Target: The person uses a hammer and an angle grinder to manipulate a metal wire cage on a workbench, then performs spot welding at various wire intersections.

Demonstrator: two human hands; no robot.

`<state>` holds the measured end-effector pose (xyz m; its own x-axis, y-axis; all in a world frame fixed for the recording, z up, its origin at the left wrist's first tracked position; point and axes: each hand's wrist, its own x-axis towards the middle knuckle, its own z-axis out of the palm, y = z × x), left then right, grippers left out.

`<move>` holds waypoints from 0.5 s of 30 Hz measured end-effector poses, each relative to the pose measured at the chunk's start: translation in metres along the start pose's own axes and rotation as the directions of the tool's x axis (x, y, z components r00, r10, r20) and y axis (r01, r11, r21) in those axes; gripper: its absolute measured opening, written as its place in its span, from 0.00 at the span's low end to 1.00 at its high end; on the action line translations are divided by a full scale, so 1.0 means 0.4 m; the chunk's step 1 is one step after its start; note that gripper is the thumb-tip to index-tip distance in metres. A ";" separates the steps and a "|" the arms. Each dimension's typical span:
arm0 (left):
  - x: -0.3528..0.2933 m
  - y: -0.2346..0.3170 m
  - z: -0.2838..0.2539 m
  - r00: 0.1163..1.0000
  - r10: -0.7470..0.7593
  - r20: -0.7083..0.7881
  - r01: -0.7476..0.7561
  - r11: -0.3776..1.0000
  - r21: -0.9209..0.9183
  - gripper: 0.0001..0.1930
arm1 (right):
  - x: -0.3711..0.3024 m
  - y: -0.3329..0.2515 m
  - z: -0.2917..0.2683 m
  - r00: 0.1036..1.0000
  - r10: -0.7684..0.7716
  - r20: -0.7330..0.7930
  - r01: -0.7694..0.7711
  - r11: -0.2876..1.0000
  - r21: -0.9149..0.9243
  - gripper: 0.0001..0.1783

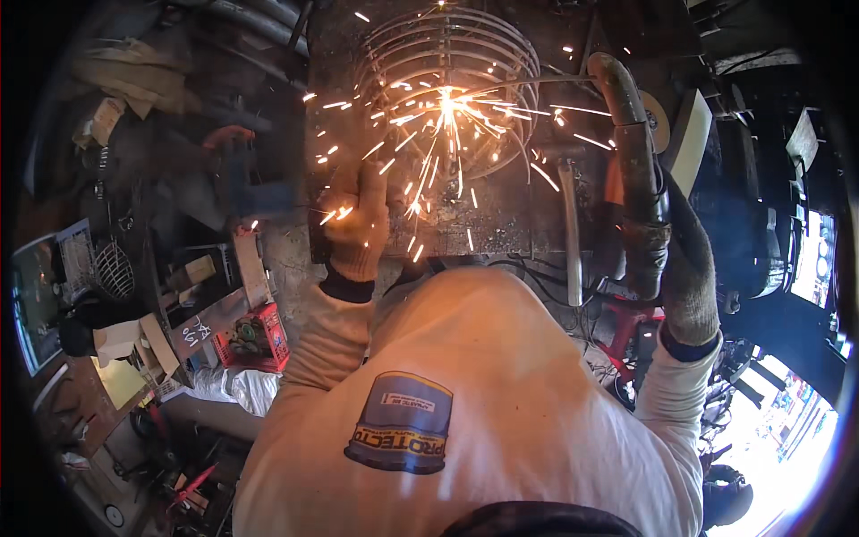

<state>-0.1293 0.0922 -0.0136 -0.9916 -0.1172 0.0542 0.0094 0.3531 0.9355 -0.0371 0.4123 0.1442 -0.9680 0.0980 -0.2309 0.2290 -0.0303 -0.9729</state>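
Observation:
A round wire guard made of concentric rings lies on a dark steel worktable. A bright arc burns at its near edge and throws sparks over the table. My right hand, in a knit glove, grips a thick dark welding holder; its thin rod reaches left to the arc. My gloved left hand rests on the table's near left part, just below the sparks, with its fingers close together. I cannot make out anything in it. My pale sweatshirt fills the lower middle.
A long metal tool lies on the table to the right of the guard. A blue vise-like tool stands at the left. Lower left holds a small wire guard, a red crate and cluttered boxes. Cables and a red frame sit at the right.

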 end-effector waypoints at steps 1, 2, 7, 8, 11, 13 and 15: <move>0.003 -0.034 -0.004 0.902 0.426 0.063 -0.418 0.830 0.370 0.09 | -0.001 -0.001 -0.007 1.000 0.021 0.013 -0.021 1.000 -0.015 0.32; 0.013 -0.034 -0.005 0.627 0.770 0.116 -0.602 0.385 0.700 0.10 | -0.002 -0.001 -0.012 0.999 0.042 0.024 -0.042 0.999 -0.029 0.33; 0.004 0.006 0.003 0.995 -0.088 0.047 0.093 0.989 -0.113 0.15 | -0.005 0.013 -0.011 0.999 0.043 -0.023 -0.043 0.999 -0.014 0.31; 0.002 0.007 0.002 0.997 -0.068 0.040 0.072 0.993 -0.099 0.15 | -0.006 0.016 -0.012 0.998 0.052 -0.023 -0.051 0.998 0.031 0.29; -0.003 -0.004 -0.001 1.000 0.017 0.013 -0.017 1.000 -0.009 0.15 | -0.004 0.020 -0.029 0.998 0.065 0.004 -0.065 0.997 -0.034 0.30; -0.009 -0.027 0.002 0.989 0.149 0.000 -0.148 0.980 0.132 0.14 | -0.005 0.022 -0.044 0.997 0.078 0.018 -0.076 0.992 -0.101 0.30; -0.011 -0.075 0.004 0.934 0.355 0.023 -0.340 0.872 0.353 0.14 | -0.007 0.022 -0.038 0.998 0.057 0.005 -0.055 0.983 -0.176 0.32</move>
<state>-0.1254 0.0836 -0.0423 -0.9263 0.0377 0.3749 0.3002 0.6753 0.6737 -0.0310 0.4270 0.1360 -0.9540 0.0910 -0.2856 0.2962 0.1400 -0.9448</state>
